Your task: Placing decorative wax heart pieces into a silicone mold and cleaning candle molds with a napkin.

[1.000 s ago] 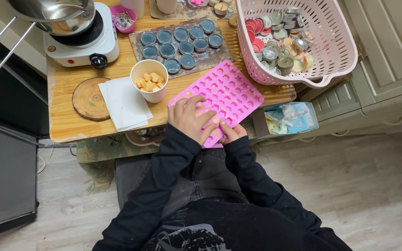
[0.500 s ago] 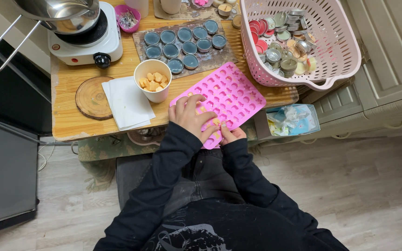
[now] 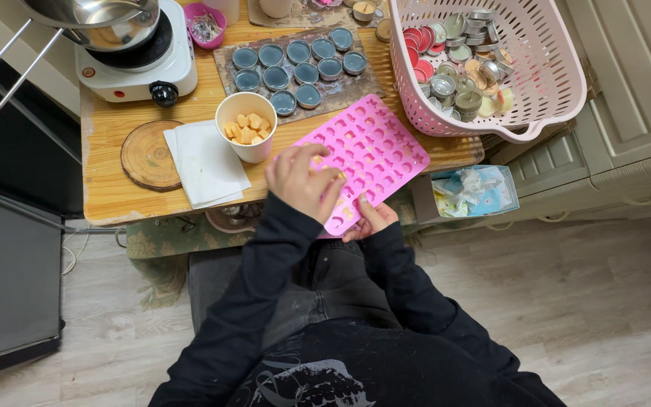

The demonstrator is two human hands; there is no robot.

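Note:
A pink silicone mould [image 3: 371,151] with many small cavities lies tilted on the wooden table [image 3: 107,188], its near end hanging over the table's front edge. My left hand [image 3: 301,181] rests on top of the mould's near left part, fingers curled and pressing on it. My right hand [image 3: 371,220] holds the mould's near edge from below, thumb on top. A white paper cup [image 3: 246,126] with several small tan pieces stands just left of the mould, close to my left hand.
A pink plastic basket [image 3: 551,75] of round tins stands at the right. A tray [image 3: 224,56] of blue-filled tins lies behind the cup. A white hotplate [image 3: 137,68] carries a steel pot, with a wooden coaster [image 3: 148,154] and white napkin [image 3: 205,162] nearby. A small box [image 3: 472,192] sits below the table's edge.
The view has shifted slightly. My left hand's fingers have moved a little on the mould; both hands stay on it.

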